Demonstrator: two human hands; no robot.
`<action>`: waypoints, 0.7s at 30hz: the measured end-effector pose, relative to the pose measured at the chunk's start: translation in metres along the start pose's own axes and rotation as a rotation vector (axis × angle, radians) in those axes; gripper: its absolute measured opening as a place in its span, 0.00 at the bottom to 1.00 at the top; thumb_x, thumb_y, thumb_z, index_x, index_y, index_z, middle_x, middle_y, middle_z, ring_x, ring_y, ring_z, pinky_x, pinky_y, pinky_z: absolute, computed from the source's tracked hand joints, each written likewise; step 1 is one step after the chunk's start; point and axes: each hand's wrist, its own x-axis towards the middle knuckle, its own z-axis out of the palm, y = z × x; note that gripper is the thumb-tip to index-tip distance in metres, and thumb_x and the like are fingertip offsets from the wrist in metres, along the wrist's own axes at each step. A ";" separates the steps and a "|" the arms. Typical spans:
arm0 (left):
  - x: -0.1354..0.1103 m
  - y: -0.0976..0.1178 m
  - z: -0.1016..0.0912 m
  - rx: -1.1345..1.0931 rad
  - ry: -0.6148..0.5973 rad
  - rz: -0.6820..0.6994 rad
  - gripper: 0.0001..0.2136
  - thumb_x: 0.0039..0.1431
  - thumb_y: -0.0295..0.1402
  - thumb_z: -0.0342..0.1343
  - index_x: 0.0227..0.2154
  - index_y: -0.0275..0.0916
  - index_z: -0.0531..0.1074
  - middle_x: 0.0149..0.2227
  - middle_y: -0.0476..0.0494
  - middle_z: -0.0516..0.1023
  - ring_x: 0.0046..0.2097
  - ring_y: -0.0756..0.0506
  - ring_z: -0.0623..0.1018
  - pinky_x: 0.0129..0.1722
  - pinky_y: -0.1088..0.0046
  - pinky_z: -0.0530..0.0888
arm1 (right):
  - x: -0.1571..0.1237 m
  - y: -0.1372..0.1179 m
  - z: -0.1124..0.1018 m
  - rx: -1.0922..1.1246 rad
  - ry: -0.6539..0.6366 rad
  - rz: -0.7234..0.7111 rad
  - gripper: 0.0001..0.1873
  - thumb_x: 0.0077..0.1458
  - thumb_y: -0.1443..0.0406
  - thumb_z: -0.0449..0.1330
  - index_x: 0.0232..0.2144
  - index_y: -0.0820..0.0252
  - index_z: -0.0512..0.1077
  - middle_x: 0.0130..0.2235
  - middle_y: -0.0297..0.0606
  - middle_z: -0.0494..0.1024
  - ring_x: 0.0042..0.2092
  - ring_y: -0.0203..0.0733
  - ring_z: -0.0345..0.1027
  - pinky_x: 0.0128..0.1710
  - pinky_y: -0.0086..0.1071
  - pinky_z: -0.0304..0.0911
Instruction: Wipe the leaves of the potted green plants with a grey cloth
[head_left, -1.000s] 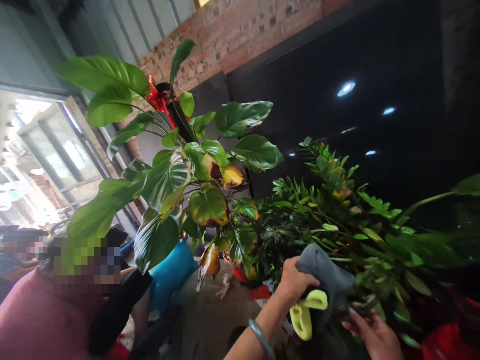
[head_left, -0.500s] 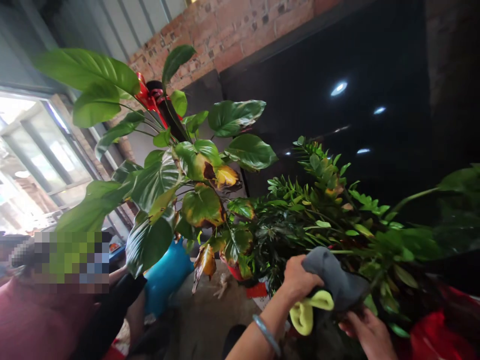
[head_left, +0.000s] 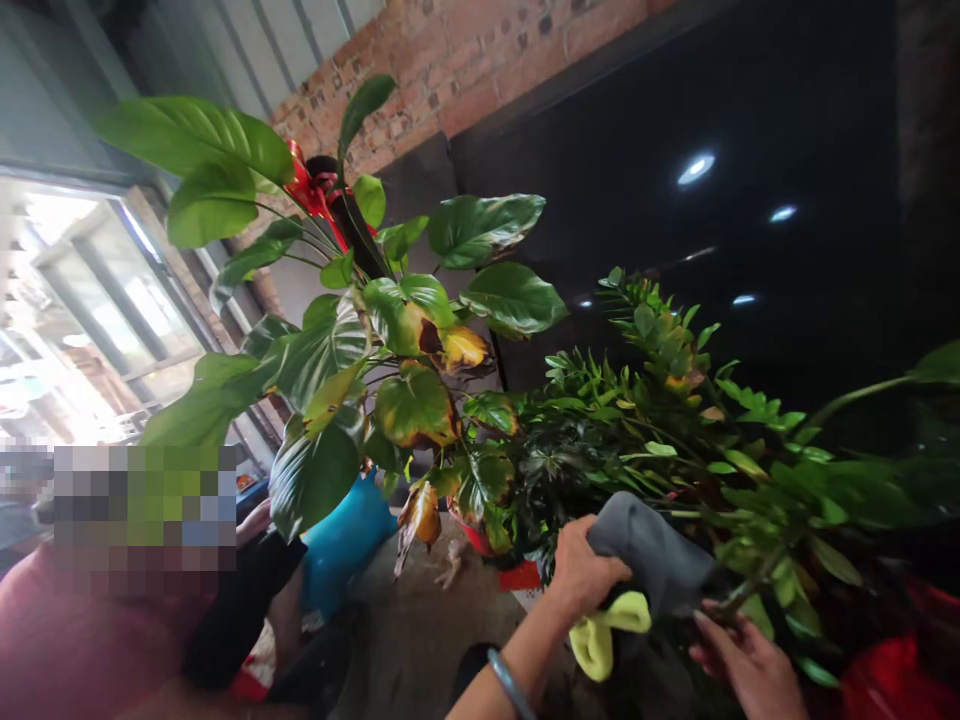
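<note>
My left hand is closed on the left end of a soft grey cloth. Below its fingers hangs a looped, fuzzy yellow-green strip; whether it is part of the cloth is unclear. My right hand has curled fingers near the cloth's right end, beside a plant stem. What those fingers pinch is hidden. Both hands are at the front of a dense row of leafy potted plants. A bracelet circles my left wrist.
A tall broad-leaved plant with browned leaves and a red ribbon stands left of centre. A person in a pink top is at the left, near a blue object. Behind the plants stands a glossy black panel. Red material lies lower right.
The view has shifted slightly, so the plants appear farther right. My left hand and the cloth have moved a little left, and the cloth looks more stretched out. My hands are farther apart.
</note>
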 end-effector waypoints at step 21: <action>0.013 0.031 -0.028 -0.149 0.188 0.276 0.13 0.35 0.26 0.61 0.30 0.36 0.75 0.27 0.52 0.72 0.31 0.51 0.68 0.32 0.77 0.68 | 0.005 0.005 0.000 -0.038 0.012 -0.018 0.30 0.16 0.56 0.68 0.29 0.57 0.68 0.17 0.31 0.73 0.18 0.43 0.67 0.16 0.34 0.62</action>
